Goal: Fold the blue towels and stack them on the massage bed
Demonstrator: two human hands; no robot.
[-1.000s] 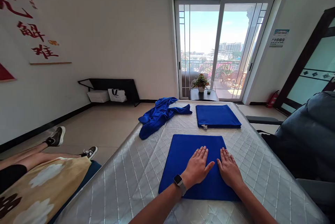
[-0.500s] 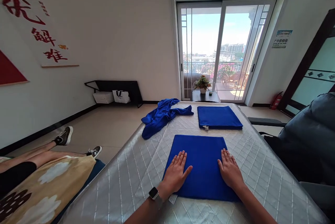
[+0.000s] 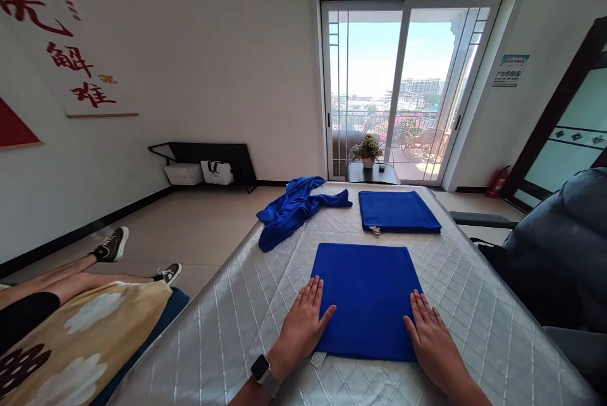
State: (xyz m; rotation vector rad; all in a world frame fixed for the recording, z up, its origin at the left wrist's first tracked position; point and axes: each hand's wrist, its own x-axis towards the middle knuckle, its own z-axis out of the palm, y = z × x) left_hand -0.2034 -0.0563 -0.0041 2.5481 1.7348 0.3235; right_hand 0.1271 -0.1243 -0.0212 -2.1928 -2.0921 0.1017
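Note:
In front of me a flat, squared blue cloth (image 3: pixel 367 298) lies on the quilted silver cover (image 3: pixel 227 317), a white tag at its near left corner. My left hand (image 3: pixel 307 317) rests over its left edge, fingers stretched out and thumb spread. Across from it, my right hand (image 3: pixel 431 333) lies flat along the right edge, also open. Farther back sits a folded blue stack (image 3: pixel 399 211), a small white tag on its front edge. Left of that stack, another blue cloth (image 3: pixel 296 213) lies crumpled in a heap.
A person's outstretched legs (image 3: pixel 80 274) and a patterned blanket (image 3: pixel 95 336) are at the left. On the right stands a dark padded chair (image 3: pixel 564 248). Beyond the far edge, a small table (image 3: pixel 374 173) holds a potted plant (image 3: pixel 368 150) before sliding glass doors.
Both hands have slid outward and slightly toward me, from the top of the blue cloth to its side edges. The other blue cloths have stayed in place.

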